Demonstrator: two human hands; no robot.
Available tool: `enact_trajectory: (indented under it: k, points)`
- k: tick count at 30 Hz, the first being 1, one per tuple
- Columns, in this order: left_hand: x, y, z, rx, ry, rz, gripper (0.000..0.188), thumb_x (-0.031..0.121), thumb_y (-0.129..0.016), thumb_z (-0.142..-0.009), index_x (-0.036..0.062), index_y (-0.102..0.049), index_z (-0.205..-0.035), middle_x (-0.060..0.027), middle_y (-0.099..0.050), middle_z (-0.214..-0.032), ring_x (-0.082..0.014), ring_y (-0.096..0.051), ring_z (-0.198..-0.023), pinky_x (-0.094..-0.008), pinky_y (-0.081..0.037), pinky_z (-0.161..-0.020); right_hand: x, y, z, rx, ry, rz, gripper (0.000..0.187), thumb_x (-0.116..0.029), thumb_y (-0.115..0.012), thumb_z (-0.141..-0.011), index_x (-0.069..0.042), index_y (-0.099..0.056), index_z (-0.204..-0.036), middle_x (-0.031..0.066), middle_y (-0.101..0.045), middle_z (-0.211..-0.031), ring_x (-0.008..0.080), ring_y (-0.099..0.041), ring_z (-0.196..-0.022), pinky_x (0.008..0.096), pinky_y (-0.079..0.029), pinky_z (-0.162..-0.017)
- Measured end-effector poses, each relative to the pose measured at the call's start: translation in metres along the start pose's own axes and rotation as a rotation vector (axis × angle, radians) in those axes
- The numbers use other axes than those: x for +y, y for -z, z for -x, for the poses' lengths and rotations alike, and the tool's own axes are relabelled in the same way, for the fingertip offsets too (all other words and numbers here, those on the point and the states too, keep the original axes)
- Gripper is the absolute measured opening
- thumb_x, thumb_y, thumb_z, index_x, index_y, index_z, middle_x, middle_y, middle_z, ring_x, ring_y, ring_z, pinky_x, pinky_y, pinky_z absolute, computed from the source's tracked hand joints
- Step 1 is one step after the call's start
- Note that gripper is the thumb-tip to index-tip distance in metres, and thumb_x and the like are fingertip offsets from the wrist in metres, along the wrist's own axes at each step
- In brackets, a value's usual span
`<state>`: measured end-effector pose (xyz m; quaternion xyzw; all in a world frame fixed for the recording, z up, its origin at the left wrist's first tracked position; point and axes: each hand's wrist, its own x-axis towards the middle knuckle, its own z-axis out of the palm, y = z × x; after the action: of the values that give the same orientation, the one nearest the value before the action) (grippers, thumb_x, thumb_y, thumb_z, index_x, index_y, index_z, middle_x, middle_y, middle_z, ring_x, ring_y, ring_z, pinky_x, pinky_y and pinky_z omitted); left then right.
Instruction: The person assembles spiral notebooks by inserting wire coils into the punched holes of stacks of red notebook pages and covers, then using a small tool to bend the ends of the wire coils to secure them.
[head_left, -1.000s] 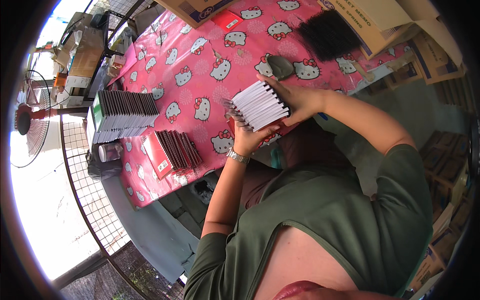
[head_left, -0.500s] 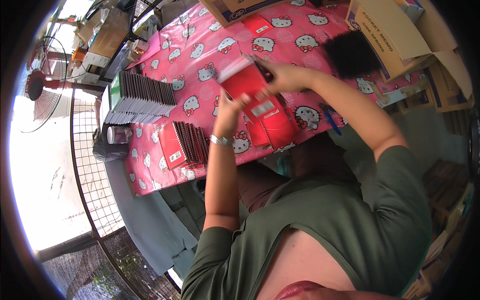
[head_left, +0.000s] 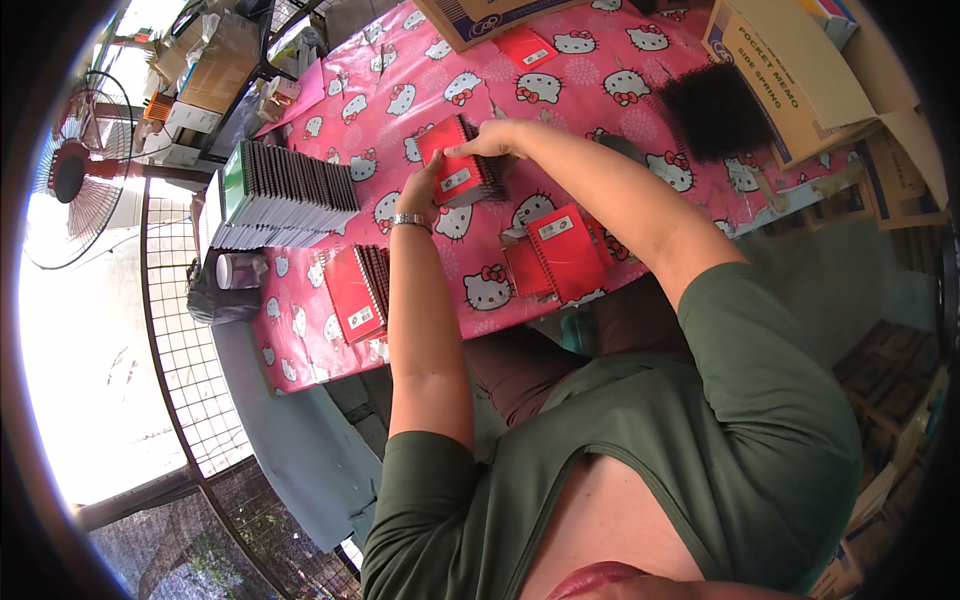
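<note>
Both my hands grip a small stack of red spiral notebooks over the middle of the table. My left hand holds its left side, with the thumb against the cover. From the right, my right hand closes round the far side, its thumb on the top cover; its other fingers are partly hidden. Nearer me, loose red notebooks overlap at the table's front edge. A leaning row of red spiral notebooks sits left of my left forearm. Beyond it stands a tall stack of black-spiralled notebooks with a green cover at its end.
A pink cartoon-cat tablecloth covers the table. At right lie a heap of black coils and an open cardboard box. Another carton and a red notebook are at the far edge. A fan stands left.
My hands have carried the red notebooks left and away from the loose ones at the front edge. The stack now sits lower and squarer between them, its blur gone.
</note>
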<state>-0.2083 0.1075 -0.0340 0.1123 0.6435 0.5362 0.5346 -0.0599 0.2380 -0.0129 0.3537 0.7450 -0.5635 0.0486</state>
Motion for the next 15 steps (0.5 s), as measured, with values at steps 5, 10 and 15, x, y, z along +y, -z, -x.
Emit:
enact_trajectory:
  k: [5, 10, 15]
  points:
    - [-0.004, -0.008, -0.017, 0.005, 0.027, -0.053, 0.031, 0.034, -0.057, -0.099, 0.0056, -0.059, -0.112, -0.0083, -0.069, -0.102, -0.0213, -0.069, -0.083, -0.0379, -0.059, -0.072, 0.029, -0.013, -0.012, -0.064, 0.059, -0.588, 0.084, -0.069, -0.048, -0.09, -0.002, -0.047, -0.142, 0.0203, -0.056, -0.135, 0.0312, -0.05, -0.128, 0.0403, -0.035, -0.108]
    - [0.001, -0.008, -0.003, 0.205, 0.048, -0.228, 0.035, 0.036, -0.058, -0.096, 0.0092, -0.058, -0.119, -0.0081, -0.069, -0.101, -0.0203, -0.07, -0.083, -0.0379, -0.059, -0.067, -0.023, -0.039, 0.032, -0.013, -0.076, -0.457, 0.086, -0.07, -0.04, -0.093, -0.002, -0.039, -0.146, 0.0209, -0.031, -0.155, 0.0329, -0.029, -0.144, 0.0462, -0.03, -0.112]
    - [0.01, -0.033, -0.005, 0.28, -0.028, -0.2, 0.05, 0.036, -0.058, -0.094, 0.0109, -0.047, -0.135, -0.0109, -0.066, -0.111, -0.0225, -0.069, -0.087, -0.0394, -0.059, -0.068, -0.002, -0.024, -0.007, 0.066, -0.1, -0.319, 0.102, -0.076, -0.04, -0.088, -0.001, -0.018, -0.153, 0.0187, -0.002, -0.163, 0.0374, -0.012, -0.149, 0.0531, -0.022, -0.115]
